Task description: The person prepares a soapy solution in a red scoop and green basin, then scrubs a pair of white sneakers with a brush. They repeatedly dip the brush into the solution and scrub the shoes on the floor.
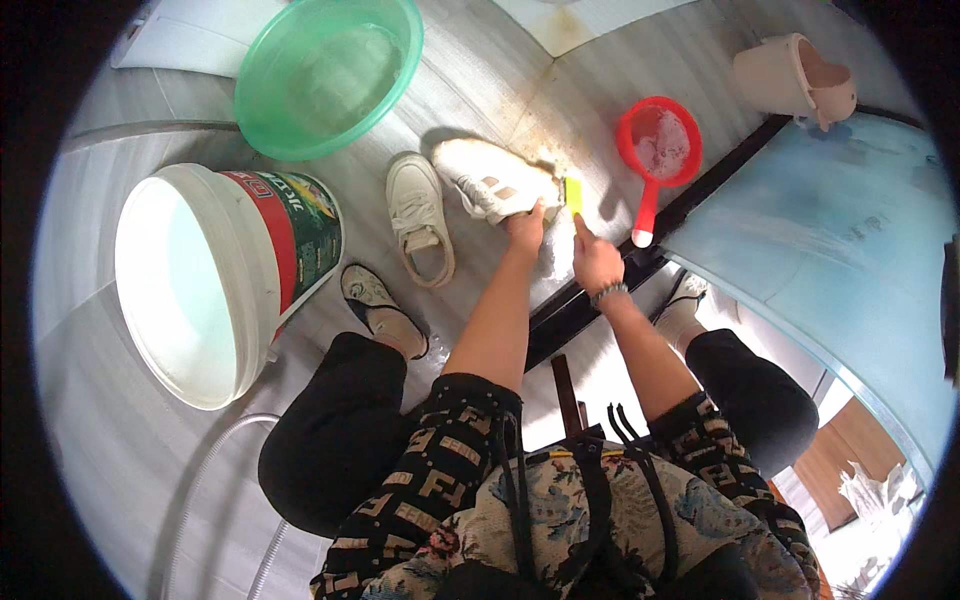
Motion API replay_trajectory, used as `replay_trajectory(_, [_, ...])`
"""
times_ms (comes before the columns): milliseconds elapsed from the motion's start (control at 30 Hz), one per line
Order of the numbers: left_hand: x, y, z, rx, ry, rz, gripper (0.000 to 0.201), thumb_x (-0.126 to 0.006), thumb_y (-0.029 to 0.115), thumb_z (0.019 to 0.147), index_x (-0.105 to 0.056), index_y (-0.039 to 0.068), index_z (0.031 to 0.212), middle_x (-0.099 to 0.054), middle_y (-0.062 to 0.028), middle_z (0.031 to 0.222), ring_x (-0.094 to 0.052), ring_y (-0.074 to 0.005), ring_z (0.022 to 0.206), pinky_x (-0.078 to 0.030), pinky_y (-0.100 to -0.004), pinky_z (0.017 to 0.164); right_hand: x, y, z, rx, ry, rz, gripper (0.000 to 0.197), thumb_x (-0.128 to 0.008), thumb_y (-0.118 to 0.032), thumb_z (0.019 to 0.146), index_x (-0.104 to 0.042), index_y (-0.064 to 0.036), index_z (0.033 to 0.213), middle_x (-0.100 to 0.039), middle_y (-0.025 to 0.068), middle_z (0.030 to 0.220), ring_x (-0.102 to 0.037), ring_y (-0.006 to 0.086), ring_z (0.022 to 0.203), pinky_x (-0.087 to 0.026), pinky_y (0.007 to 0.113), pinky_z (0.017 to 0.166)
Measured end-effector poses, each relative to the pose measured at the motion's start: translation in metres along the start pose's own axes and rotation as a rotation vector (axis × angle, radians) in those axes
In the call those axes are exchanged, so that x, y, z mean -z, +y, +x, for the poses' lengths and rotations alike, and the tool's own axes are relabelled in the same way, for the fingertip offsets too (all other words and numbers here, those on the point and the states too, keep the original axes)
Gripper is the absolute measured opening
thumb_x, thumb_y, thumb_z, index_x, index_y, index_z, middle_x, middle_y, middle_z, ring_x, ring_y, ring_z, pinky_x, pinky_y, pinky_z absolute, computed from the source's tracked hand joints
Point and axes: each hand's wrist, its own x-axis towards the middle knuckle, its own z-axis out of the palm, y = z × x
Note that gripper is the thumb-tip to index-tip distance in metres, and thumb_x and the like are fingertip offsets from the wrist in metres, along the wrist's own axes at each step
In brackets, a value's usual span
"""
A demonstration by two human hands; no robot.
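A white sneaker [490,180] with beige side stripes lies tilted above the floor tiles, its toe toward the upper left. My left hand [525,228] is closed round its heel end. In my right hand [598,262] is a yellow-green scrubbing brush [573,194], its bristles against the heel of the sneaker. The index finger stretches along the brush handle. A second white sneaker [418,222] rests on the floor just to the left, with its opening toward me. Some wet, foamy floor shows below the brush.
A red long-handled scoop [660,150] with suds in it sits to the right. Far left are a green basin [250,100] of water and a large white bucket [250,270]. A black sill [555,325] crosses beside a glass panel [800,210]; a pink container [785,80] lies behind. A hose [205,465] curves at lower left.
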Motion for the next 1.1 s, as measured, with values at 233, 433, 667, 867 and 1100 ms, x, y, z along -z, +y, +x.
replay_trajectory(233, [0.012,0.013,-0.011,0.046,-0.027,-0.336,0.055,-0.055,0.034,0.079,-0.04,-0.003,0.117,-0.041,-0.0147,0.122,-0.042,-0.0245,0.107,-0.033,-0.0335,0.089,0.025,0.008,0.029,0.018,-0.016,-0.001,0.034,-0.045,-0.026,0.081,-0.048,-0.0288,0.115,-0.057,0.0193,0.074,-0.057,0.0333,0.066,-0.045,0.044,0.058])
replay_trajectory(433, [-0.004,0.024,0.002,0.062,-0.043,-0.191,0.044,-0.056,0.03,0.078,-0.05,-0.004,0.107,-0.054,-0.014,0.105,-0.049,-0.0252,0.098,-0.035,-0.0318,0.085,0.014,-0.002,0.034,0.014,-0.02,-0.058,0.034,-0.042,-0.027,0.082,-0.046,-0.0288,0.116,-0.059,0.0177,0.076,-0.058,0.0341,0.068,-0.046,0.045,0.061])
replay_trajectory(667, [0.0,-0.009,0.015,-0.022,0.035,-0.021,0.052,-0.056,0.029,0.078,-0.041,-0.004,0.116,-0.045,-0.0139,0.118,-0.042,-0.0264,0.106,-0.031,-0.0325,0.09,0.018,-0.006,0.017,0.108,-0.099,-0.075,0.035,-0.037,-0.026,0.083,-0.044,-0.027,0.117,-0.059,0.0192,0.077,-0.059,0.0336,0.067,-0.047,0.044,0.059])
replay_trajectory(867, [-0.003,0.031,0.008,0.211,-0.156,-0.121,0.052,-0.055,0.032,0.079,-0.044,-0.006,0.112,-0.051,-0.0151,0.109,-0.048,-0.0257,0.098,-0.036,-0.0319,0.084,0.022,0.011,0.06,0.083,-0.025,-0.077,0.035,-0.04,-0.025,0.082,-0.046,-0.0281,0.117,-0.059,0.0181,0.076,-0.058,0.0328,0.069,-0.046,0.044,0.061])
replay_trajectory(1100, [-0.003,0.031,0.004,0.156,-0.155,-0.107,0.045,-0.054,0.03,0.079,-0.049,-0.004,0.108,-0.057,-0.0109,0.096,-0.053,-0.0233,0.087,-0.038,-0.0308,0.079,0.02,-0.003,0.04,0.049,-0.091,-0.137,0.035,-0.04,-0.025,0.082,-0.045,-0.0256,0.117,-0.059,0.0177,0.076,-0.058,0.0336,0.069,-0.046,0.045,0.059])
